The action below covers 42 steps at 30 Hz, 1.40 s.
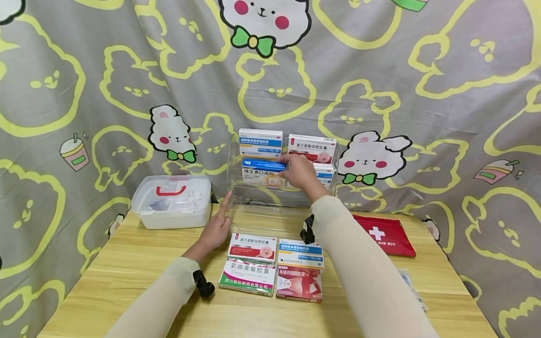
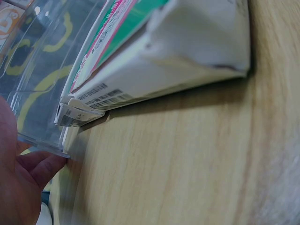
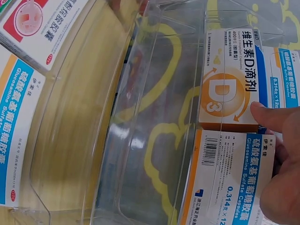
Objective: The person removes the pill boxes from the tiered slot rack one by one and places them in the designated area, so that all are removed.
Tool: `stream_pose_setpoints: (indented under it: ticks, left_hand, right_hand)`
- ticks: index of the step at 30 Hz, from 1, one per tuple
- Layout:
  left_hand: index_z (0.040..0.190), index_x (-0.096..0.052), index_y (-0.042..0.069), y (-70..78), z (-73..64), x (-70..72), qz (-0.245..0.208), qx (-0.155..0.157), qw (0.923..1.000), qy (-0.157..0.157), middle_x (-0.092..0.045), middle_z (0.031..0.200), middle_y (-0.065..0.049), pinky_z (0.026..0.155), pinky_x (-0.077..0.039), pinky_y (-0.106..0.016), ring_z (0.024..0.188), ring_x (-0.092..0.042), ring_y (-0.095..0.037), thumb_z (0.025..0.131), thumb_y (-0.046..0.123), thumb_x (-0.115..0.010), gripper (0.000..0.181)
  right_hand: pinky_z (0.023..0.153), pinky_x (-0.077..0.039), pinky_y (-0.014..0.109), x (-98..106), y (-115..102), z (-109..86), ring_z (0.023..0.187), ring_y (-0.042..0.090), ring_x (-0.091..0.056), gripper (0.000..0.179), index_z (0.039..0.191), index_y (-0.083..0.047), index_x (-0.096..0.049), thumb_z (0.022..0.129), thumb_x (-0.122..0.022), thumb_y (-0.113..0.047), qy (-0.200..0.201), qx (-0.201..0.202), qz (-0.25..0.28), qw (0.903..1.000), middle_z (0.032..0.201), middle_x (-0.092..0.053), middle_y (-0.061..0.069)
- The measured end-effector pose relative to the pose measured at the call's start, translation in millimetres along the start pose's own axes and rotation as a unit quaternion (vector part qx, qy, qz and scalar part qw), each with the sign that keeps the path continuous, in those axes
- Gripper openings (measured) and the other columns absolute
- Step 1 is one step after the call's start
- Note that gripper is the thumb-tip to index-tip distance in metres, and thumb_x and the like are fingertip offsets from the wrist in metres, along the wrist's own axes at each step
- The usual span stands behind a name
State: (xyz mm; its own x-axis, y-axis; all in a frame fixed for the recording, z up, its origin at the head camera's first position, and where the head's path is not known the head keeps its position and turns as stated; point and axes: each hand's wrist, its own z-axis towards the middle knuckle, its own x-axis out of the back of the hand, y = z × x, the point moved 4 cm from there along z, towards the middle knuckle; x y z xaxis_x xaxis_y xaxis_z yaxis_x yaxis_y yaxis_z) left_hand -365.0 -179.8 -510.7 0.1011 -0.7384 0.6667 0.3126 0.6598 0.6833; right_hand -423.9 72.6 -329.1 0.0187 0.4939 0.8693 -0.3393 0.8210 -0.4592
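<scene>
A clear stepped display rack (image 1: 269,196) stands against the curtain, with medicine boxes on its upper tiers. My right hand (image 1: 300,172) pinches the blue, white and orange vitamin D box (image 1: 256,172) on the middle tier, thumb (image 3: 267,115) on its front and other fingers mostly hidden behind. Beside that box sits a glucosamine capsule box (image 3: 229,178). Behind them are another glucosamine box (image 1: 260,142) and a red-and-white capsule box (image 1: 312,149). My left hand (image 1: 217,228) holds the rack's left side near its lower edge; some fingers (image 2: 49,168) show there.
Before the rack lie a red-and-white box (image 1: 252,247), a green-and-white box (image 1: 247,276), a blue-and-white box (image 1: 300,253) and a red box (image 1: 299,283). A translucent lidded case (image 1: 172,203) stands left; a red first-aid pouch (image 1: 387,235) and a small packet (image 1: 411,287) lie right.
</scene>
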Motion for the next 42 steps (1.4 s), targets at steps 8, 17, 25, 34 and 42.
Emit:
stream_pose_setpoints:
  ticks: [8,17,25,34,42]
  left_hand:
    - [0.167,-0.004,0.030,3.3,0.2,-0.1,0.001,0.001,1.0000,0.001,-0.041,0.159,-0.024,0.056,-0.041,-0.039,0.068,-0.061,-0.032,0.103,0.002,-0.043,0.080]
    - [0.167,-0.001,0.035,5.1,0.2,0.4,0.005,0.003,1.0000,0.002,-0.041,0.160,-0.022,0.057,-0.042,-0.039,0.077,-0.066,-0.035,0.103,0.002,-0.043,0.083]
    - [0.167,-0.001,0.035,2.4,1.1,-0.1,0.003,-0.001,1.0000,0.003,-0.039,0.160,-0.023,0.055,-0.040,-0.038,0.083,-0.068,-0.041,0.103,0.002,-0.043,0.083]
    - [0.166,0.001,0.040,1.3,0.0,0.1,-0.001,0.000,1.0000,0.002,-0.041,0.159,-0.024,0.049,-0.036,-0.036,0.053,-0.049,-0.020,0.103,0.003,-0.043,0.085]
    - [0.166,0.001,0.041,-0.1,-0.1,-0.7,-0.002,-0.005,1.0000,0.007,-0.042,0.159,-0.024,0.049,-0.036,-0.036,0.049,-0.043,-0.021,0.103,0.002,-0.043,0.085]
  right_hand:
    - [0.110,-0.042,0.048,1.8,2.9,2.0,0.130,0.031,-0.057,0.044,0.139,-0.014,-0.065,0.097,-0.073,-0.019,-0.003,-0.001,0.005,1.0000,0.143,-0.063,0.007]
    - [0.111,-0.042,0.050,7.9,5.1,0.5,0.134,0.033,-0.053,0.036,0.138,-0.012,-0.060,0.103,-0.064,-0.020,-0.013,0.003,0.097,0.9951,0.144,-0.059,0.014]
    - [0.102,-0.048,0.050,9.5,9.8,1.4,0.123,0.033,-0.057,0.033,0.136,-0.012,-0.056,0.105,-0.061,-0.021,-0.018,0.002,0.180,0.9835,0.133,-0.060,0.016]
    - [0.105,-0.045,0.051,13.9,10.1,-2.3,0.126,0.032,-0.054,0.032,0.136,-0.012,-0.056,0.106,-0.058,-0.021,-0.020,-0.011,0.233,0.9722,0.136,-0.058,0.016]
    - [0.105,-0.046,0.048,15.9,10.8,-5.4,0.120,0.029,-0.058,0.029,0.134,-0.010,-0.056,0.106,-0.057,-0.017,-0.023,-0.013,0.292,0.9560,0.131,-0.061,0.014]
